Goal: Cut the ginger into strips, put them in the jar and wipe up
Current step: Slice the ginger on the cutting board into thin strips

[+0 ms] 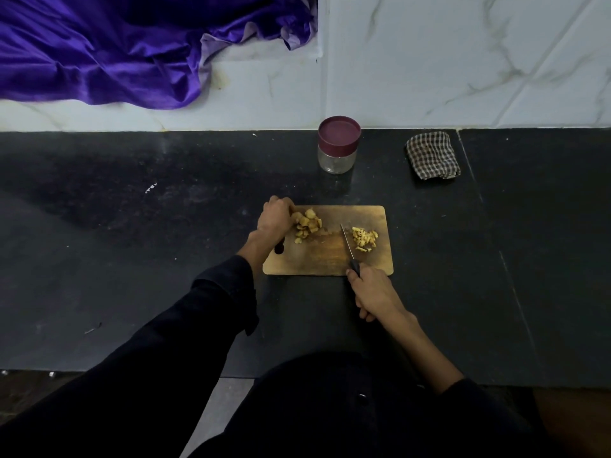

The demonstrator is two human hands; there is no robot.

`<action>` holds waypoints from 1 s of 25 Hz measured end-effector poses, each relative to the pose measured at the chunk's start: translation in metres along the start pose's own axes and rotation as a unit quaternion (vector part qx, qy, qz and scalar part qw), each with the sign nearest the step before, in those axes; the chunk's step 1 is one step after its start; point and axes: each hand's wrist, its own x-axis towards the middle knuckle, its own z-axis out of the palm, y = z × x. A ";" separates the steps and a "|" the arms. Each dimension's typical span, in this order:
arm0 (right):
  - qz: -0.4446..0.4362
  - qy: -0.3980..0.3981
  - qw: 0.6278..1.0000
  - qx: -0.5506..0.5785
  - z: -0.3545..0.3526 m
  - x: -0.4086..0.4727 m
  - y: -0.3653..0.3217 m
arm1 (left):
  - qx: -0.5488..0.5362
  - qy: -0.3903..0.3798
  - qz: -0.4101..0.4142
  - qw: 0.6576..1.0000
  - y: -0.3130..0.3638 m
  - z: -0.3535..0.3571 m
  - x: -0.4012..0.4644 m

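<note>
**Head view: ginger half cut on the board**

Head camera looks down on the right hand [370, 290], which is curled round the dark handle of a knife [348, 247]; most of the handle is hidden inside the fist. The blade points away from the person, its tip over the wooden cutting board [317, 259], just left of a small heap of pale ginger strips [364, 239].

On the far left corner of the board, the left hand [276, 219] sits with fingers bent over a pile of uncut ginger pieces [307, 223]. The fingertips are tucked out of sight, so whether they pinch a piece or only press on the pile cannot be told. The wrist covers part of the board's dark handle hole.

Beyond the board, on the black desk [132, 259], stands a clear jar [338, 145] with its maroon lid on. A folded checked cloth [432, 155] lies to its right, well apart. Purple fabric [99, 51] is cut off at the top left.
</note>
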 end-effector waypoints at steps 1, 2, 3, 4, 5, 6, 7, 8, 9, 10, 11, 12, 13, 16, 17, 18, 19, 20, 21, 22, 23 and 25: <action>-0.001 0.000 1.000 -0.002 0.000 -0.001 0.001 | -0.001 -0.012 -0.004 1.000 0.001 -0.003 0.001; -0.003 0.001 1.000 -0.003 0.000 -0.001 0.001 | -0.005 -0.015 -0.003 1.000 0.001 -0.005 0.001; -0.006 0.003 1.000 -0.003 0.000 -0.002 0.002 | -0.015 -0.009 0.003 1.000 0.002 -0.007 0.000; -0.008 0.008 1.000 0.001 -0.001 -0.002 0.002 | -0.032 0.001 0.011 0.999 0.003 -0.007 -0.003; -0.010 0.011 1.000 0.006 -0.001 -0.003 0.002 | -0.055 0.015 0.019 0.998 0.003 -0.008 -0.007; -0.012 0.012 1.000 0.009 0.000 -0.002 0.002 | -0.080 0.037 0.023 0.996 0.001 -0.009 -0.013; -0.011 0.014 1.000 0.011 -0.001 -0.002 0.002 | -0.107 0.063 0.027 0.992 0.000 -0.011 -0.020; -0.008 0.015 1.000 0.014 -0.001 -0.002 0.004 | -0.133 0.089 0.031 0.987 0.001 -0.011 -0.027; -0.006 0.015 1.000 0.016 0.000 -0.002 0.005 | -0.162 0.111 0.034 0.980 0.001 -0.011 -0.035; -0.005 0.014 1.000 0.018 0.000 -0.001 0.006 | -0.187 0.125 0.040 0.974 0.003 -0.008 -0.044; -0.005 0.013 1.000 0.019 0.001 -0.001 0.007 | -0.203 0.126 0.047 0.970 0.007 -0.002 -0.053; -0.005 0.012 1.000 0.018 0.002 -0.001 0.007 | -0.203 0.115 0.052 0.971 0.013 0.006 -0.061; -0.005 0.010 1.000 0.016 0.002 -0.001 0.007 | -0.190 0.095 0.053 0.976 0.020 0.016 -0.069; -0.004 0.007 1.000 0.012 0.002 0.000 0.007 | -0.148 0.068 0.040 0.986 0.033 0.046 -0.080; -0.004 0.007 1.000 0.008 0.002 0.001 0.008 | -0.139 0.079 0.041 0.986 0.035 0.051 -0.081; -0.003 0.009 1.000 0.005 0.001 0.001 0.009 | -0.133 0.092 0.047 0.986 0.035 0.054 -0.081; -0.004 0.010 1.000 0.004 0.000 0.001 0.009 | -0.131 0.103 0.058 0.984 0.035 0.055 -0.082; -0.006 0.013 1.000 0.002 0.000 0.001 0.009 | -0.133 0.111 0.069 0.982 0.035 0.056 -0.083; -0.008 0.014 1.000 0.001 0.000 0.002 0.009 | -0.137 0.118 0.078 0.981 0.034 0.055 -0.085; -0.009 0.013 1.000 0.001 0.001 0.002 0.009 | -0.141 0.126 0.081 0.979 0.032 0.053 -0.088; -0.007 0.011 1.000 0.004 0.001 0.001 0.008 | -0.147 0.138 0.079 0.976 0.028 0.052 -0.090; -0.006 0.008 1.000 0.011 0.002 0.000 0.008 | -0.162 0.167 0.054 0.971 0.016 0.050 -0.091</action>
